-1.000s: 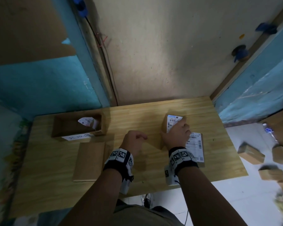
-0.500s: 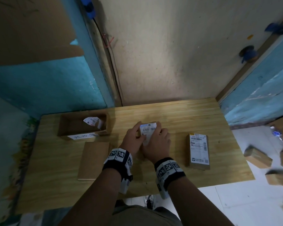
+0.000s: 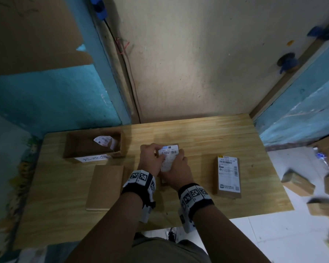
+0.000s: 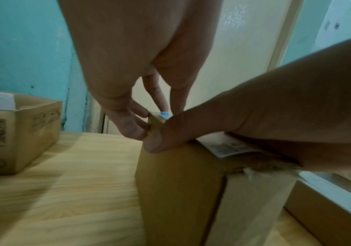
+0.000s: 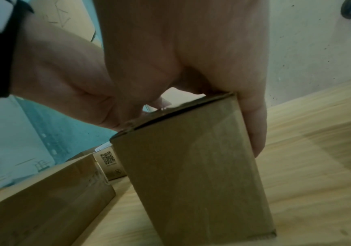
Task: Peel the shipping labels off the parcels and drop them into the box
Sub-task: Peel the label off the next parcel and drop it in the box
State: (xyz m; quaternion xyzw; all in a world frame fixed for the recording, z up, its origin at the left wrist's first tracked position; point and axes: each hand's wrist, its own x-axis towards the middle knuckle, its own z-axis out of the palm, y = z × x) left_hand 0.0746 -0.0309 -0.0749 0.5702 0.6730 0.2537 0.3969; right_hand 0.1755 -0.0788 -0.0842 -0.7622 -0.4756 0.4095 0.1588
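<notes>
A wooden table (image 3: 207, 137) fills the corner of a room, its far edge against a pale plaster wall (image 3: 198, 59), with peeling turquoise walls on both sides and white floor tiles past its right edge, where more cardboard parcels (image 3: 297, 182) lie on the floor.

Nearest on the table, by the left part of the near edge, a plain cardboard parcel (image 3: 105, 186) lies flat. Toward the right edge a second flat parcel (image 3: 228, 178) carries a white shipping label face up.

Around the middle, both hands meet on a small parcel (image 5: 193, 166) standing on end on the surface. The right hand (image 3: 176, 170) wraps it from the near side, palm on the top end, thumb on the left face and fingers (image 5: 254, 126) pressed down the right face. The left hand (image 3: 150, 160) reaches in from the left, its thumb and fingertips (image 4: 132, 123) curled at the far top corner, pinching the edge of the shipping label (image 3: 169, 155), which covers the parcel's upper face. How much of it is lifted cannot be told.

Near the far left corner sits the open cardboard box (image 3: 72, 147), with a curled peeled label (image 3: 104, 141) inside at its right end.
</notes>
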